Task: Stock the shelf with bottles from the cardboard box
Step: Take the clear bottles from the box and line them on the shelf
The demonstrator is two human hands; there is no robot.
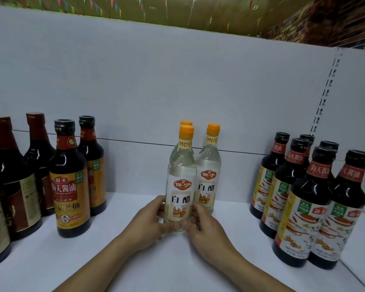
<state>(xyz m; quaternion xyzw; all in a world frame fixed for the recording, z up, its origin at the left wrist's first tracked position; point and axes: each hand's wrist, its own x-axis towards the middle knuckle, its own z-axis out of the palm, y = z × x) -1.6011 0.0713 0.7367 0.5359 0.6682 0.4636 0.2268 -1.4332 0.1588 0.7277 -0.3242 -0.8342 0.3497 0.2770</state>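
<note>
A clear white-vinegar bottle (181, 178) with an orange cap stands upright on the white shelf (135, 260), front of a small group. My left hand (151, 222) and my right hand (200, 225) both wrap its lower part from either side. A second vinegar bottle (209, 171) stands just right and behind it. A third one (186, 123) is hidden behind the front bottle except for its cap. The cardboard box is out of view.
Dark soy sauce bottles with orange labels (71, 186) and taller brown bottles (11, 182) fill the shelf's left. Several dark soy bottles with white labels (303, 207) crowd the right. A white back panel (177, 91) closes the rear.
</note>
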